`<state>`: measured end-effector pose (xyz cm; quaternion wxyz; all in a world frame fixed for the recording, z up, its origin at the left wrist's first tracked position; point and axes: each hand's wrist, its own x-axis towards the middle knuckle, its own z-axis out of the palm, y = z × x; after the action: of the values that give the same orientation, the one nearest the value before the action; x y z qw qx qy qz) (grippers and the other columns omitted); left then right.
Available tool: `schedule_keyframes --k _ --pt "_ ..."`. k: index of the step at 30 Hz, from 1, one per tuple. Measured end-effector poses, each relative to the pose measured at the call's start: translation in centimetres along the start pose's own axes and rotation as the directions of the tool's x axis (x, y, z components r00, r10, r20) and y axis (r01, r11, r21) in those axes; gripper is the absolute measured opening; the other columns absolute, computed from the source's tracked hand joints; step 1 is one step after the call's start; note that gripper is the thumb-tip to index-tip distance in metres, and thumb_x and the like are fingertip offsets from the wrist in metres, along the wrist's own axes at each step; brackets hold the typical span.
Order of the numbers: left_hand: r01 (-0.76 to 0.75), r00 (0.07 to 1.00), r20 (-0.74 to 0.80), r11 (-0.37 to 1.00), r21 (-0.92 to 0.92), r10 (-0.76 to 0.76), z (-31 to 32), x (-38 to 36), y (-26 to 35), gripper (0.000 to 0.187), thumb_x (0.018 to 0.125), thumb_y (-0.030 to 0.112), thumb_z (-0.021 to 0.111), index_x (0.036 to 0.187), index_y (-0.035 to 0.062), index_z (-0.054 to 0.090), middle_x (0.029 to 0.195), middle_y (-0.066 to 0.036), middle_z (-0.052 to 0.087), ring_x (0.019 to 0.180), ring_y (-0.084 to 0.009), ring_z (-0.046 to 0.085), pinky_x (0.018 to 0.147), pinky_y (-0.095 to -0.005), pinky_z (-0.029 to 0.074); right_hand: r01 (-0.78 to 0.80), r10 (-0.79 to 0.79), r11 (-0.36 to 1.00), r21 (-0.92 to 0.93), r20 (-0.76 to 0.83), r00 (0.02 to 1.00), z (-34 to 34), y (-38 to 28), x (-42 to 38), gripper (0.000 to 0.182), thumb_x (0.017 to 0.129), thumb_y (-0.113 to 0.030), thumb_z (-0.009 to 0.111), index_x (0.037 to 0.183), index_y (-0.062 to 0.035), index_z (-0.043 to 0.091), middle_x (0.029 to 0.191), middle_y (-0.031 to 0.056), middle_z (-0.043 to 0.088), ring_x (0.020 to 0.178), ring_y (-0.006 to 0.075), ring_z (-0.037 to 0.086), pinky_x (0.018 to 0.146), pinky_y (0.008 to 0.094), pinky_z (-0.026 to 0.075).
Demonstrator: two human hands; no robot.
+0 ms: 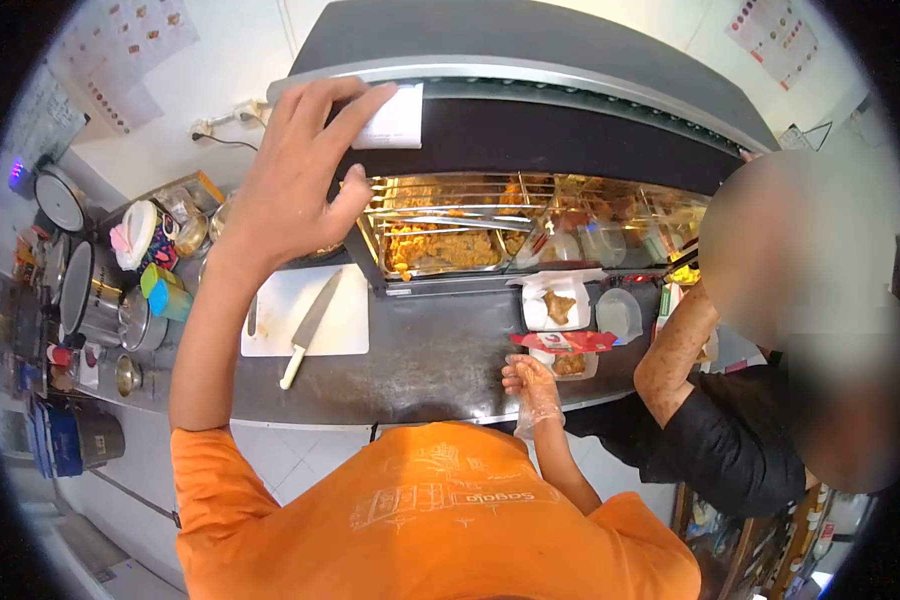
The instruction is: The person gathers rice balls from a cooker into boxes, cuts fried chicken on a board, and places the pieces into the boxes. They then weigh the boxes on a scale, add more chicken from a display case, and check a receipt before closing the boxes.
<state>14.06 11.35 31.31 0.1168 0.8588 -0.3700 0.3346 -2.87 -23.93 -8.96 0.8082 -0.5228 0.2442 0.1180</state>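
My bare left hand point(305, 175) is raised at the upper left of the warming cabinet point(530, 135), its fingers curved apart beside a white label point(390, 118); nothing shows in its grip. Down at the counter's front edge, my right hand point(532, 388) wears a clear plastic glove. Its fingers are partly curled next to a red and white box point(568, 345); whether it holds anything is too small to tell. Behind that box sits an open white box point(532, 310) with a piece of fried food point(558, 307). Inside the cabinet are tongs point(460, 221) and a tray of fried food point(445, 250).
A knife point(312, 322) lies on a white cutting board point(350, 335). Pots and containers point(100, 300) crowd the left. A clear bowl point(618, 315) stands right of the boxes. At the right is another person's arm point(675, 350), near the cabinet.
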Motion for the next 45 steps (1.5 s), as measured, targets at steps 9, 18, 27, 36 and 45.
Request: schedule_keyframes --k 9,18,27,36,45 --pt "-0.091 0.995 -0.05 0.996 -0.017 0.09 0.8 -0.7 -1.2 0.069 0.077 0.005 0.056 0.146 0.0085 0.051 0.135 -0.019 0.051 0.126 -0.0395 0.044 0.11 -0.0484 0.039 0.063 -0.025 0.985 0.163 -0.225 0.974 2.0 4.5 -6.0 0.021 0.097 -0.011 0.066 0.117 -0.0025 0.066 0.093 0.0142 0.073 0.069 0.0208 0.069 0.059 0.0317 0.056" --pt "-0.196 0.956 -0.244 0.972 -0.127 0.161 0.2 -4.8 0.6 0.055 0.075 -0.001 0.057 0.129 0.0027 0.062 0.122 -0.016 0.062 0.11 -0.0365 0.06 0.097 -0.0457 0.049 0.052 -0.016 0.993 0.106 -0.309 0.951 -0.6 6.4 -9.8 0.024 0.097 -0.012 0.066 0.118 -0.0018 0.065 0.094 0.0124 0.074 0.069 0.0194 0.07 0.059 0.0314 0.057" --pt "-0.183 0.981 0.006 0.947 -0.266 0.192 0.3 -6.6 6.0 0.047 0.073 -0.003 0.058 0.118 0.0044 0.069 0.117 -0.013 0.067 0.108 -0.0345 0.063 0.093 -0.0451 0.049 0.108 -0.069 0.986 0.125 -0.281 0.957 0.0 6.3 -12.5 0.028 0.099 -0.02 0.065 0.122 -0.0035 0.064 0.096 0.0107 0.074 0.075 0.0167 0.071 0.065 0.0295 0.058" --pt "-0.371 0.92 -0.02 0.857 -0.357 0.39 4.1 2.9 11.0 0.046 0.075 -0.004 0.058 0.119 0.005 0.068 0.123 -0.014 0.066 0.114 -0.0351 0.061 0.099 -0.0451 0.048 0.191 -0.104 0.961 0.199 -0.38 0.919 -3.6 7.4 -14.2 0.026 0.101 -0.02 0.063 0.121 -0.0023 0.064 0.095 0.0101 0.074 0.074 0.0168 0.07 0.066 0.0296 0.057" --pt "-0.521 0.832 -0.008 0.775 -0.357 0.555 10.0 12.7 16.6 0.044 0.078 -0.001 0.056 0.12 0.0056 0.065 0.122 -0.014 0.063 0.111 -0.0332 0.06 0.096 -0.044 0.048 0.334 -0.097 0.876 0.348 -0.551 0.829 -9.0 5.7 -13.2 0.025 0.102 -0.02 0.063 0.117 -0.0016 0.067 0.091 0.0092 0.072 0.068 0.016 0.068 0.06 0.0279 0.056"
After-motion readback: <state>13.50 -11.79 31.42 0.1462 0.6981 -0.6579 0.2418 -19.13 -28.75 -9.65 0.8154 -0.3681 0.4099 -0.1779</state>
